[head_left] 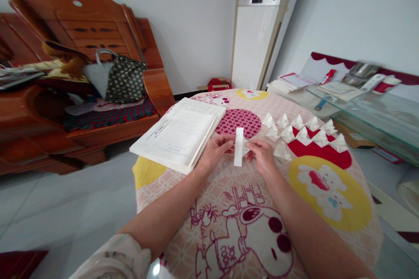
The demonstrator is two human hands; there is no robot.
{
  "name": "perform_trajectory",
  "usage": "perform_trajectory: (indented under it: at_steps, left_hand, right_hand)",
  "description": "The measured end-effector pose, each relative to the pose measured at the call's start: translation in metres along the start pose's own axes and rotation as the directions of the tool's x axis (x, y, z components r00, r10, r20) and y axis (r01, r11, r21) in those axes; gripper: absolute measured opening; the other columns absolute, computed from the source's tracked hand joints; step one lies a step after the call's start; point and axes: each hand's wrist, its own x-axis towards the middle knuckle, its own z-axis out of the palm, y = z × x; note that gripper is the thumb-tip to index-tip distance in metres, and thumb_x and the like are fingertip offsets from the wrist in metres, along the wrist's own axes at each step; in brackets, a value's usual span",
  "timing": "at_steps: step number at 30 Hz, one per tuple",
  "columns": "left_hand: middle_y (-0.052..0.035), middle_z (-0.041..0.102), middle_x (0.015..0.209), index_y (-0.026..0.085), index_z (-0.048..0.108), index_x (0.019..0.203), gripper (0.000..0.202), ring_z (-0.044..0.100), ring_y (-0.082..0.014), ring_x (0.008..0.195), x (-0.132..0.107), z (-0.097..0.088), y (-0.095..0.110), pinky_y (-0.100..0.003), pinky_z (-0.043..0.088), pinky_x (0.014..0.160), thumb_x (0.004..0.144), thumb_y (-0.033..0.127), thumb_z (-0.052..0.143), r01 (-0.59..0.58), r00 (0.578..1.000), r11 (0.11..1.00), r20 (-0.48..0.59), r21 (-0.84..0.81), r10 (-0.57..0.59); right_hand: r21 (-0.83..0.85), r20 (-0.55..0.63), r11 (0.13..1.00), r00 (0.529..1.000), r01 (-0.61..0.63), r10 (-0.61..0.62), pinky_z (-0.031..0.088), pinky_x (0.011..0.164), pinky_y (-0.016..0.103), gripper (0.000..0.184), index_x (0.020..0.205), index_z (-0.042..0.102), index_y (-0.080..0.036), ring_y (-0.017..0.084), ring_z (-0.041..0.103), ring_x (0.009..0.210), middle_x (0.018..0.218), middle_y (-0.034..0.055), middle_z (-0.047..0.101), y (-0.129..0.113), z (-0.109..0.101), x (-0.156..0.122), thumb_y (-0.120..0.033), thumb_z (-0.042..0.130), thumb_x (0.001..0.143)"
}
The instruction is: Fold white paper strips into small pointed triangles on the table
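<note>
In front of me, a narrow folded paper strip (239, 150) stands roughly upright between my two hands over the round table. My left hand (216, 151) is closed at its left side, thumb and fingertips together on the paper. My right hand (261, 152) pinches the paper from the right, where a small pointed flap shows beside the strip. Some fingertips are hidden behind it. Just right of my right hand lies a folded paper piece (282, 151). Beyond it, several similar pointed paper pieces (303, 135) sit in two rows.
A thick stack of printed paper sheets (176, 133) lies left of my hands on the patterned tablecloth (235, 200). To the right is a glass table (382, 109) with metal bowls (363, 72). A wooden sofa (88, 26) with a bag (124, 78) stands at the left.
</note>
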Motion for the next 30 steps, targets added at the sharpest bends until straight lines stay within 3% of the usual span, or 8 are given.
perform_trajectory:
  at_steps: [6,10,16,22,30]
  left_hand:
    - [-0.0027,0.072,0.082,0.015,0.068,0.091,0.033,0.065,-0.0123,0.067,-0.0016,0.0015,0.0015,-0.025,0.053,0.067,0.071,0.036,0.084,0.048,0.994,0.995,0.101,-0.093,-0.038]
    - [-0.0018,0.070,0.080,0.015,0.066,0.090,0.036,0.064,-0.0117,0.066,-0.0026,0.0026,0.0032,-0.025,0.053,0.066,0.069,0.038,0.086,0.062,0.988,0.992,0.149,-0.110,-0.045]
    - [-0.0006,0.069,0.079,0.016,0.064,0.092,0.036,0.063,-0.0114,0.065,-0.0034,0.0036,0.0041,-0.026,0.053,0.066,0.070,0.036,0.084,0.072,0.987,0.990,0.154,-0.122,-0.053]
    - [0.0011,0.065,0.079,0.017,0.056,0.087,0.034,0.062,-0.0112,0.069,-0.0017,0.0011,0.0077,-0.024,0.052,0.067,0.070,0.031,0.082,-0.081,0.996,0.995,0.031,-0.056,0.082]
    - [0.0027,0.061,0.076,0.017,0.056,0.083,0.032,0.059,-0.0091,0.068,-0.0019,0.0023,0.0073,-0.023,0.051,0.068,0.072,0.032,0.082,-0.030,0.994,0.993,0.104,-0.118,0.042]
  right_hand:
    - [0.072,0.213,0.991,0.972,-0.111,0.094,0.034,0.036,0.023,0.028,0.066,0.066,-0.019,0.012,0.050,0.040,0.051,-0.0008,0.062,-0.0042,-0.0025,-0.0010,-0.041,0.082,0.061]
    - [0.086,0.282,0.983,0.951,-0.159,0.129,0.033,0.036,0.023,0.030,0.065,0.065,-0.019,0.011,0.047,0.039,0.051,-0.0011,0.062,-0.0048,-0.0026,-0.0011,-0.042,0.083,0.061]
    - [0.098,0.280,0.981,0.951,-0.166,0.133,0.035,0.035,0.023,0.027,0.066,0.068,-0.019,0.011,0.049,0.039,0.053,-0.0011,0.064,-0.0036,-0.0032,-0.0004,-0.040,0.083,0.060]
    - [0.105,0.210,0.993,0.977,-0.060,0.037,0.039,0.037,0.023,0.025,0.068,0.069,-0.019,0.012,0.055,0.043,0.056,-0.0005,0.065,-0.0053,-0.0022,-0.0031,-0.039,0.084,0.061]
    - [0.120,0.242,0.988,0.968,-0.097,0.066,0.040,0.036,0.023,0.025,0.071,0.072,-0.019,0.011,0.054,0.043,0.058,-0.0006,0.066,-0.0062,-0.0009,-0.0049,-0.038,0.085,0.061]
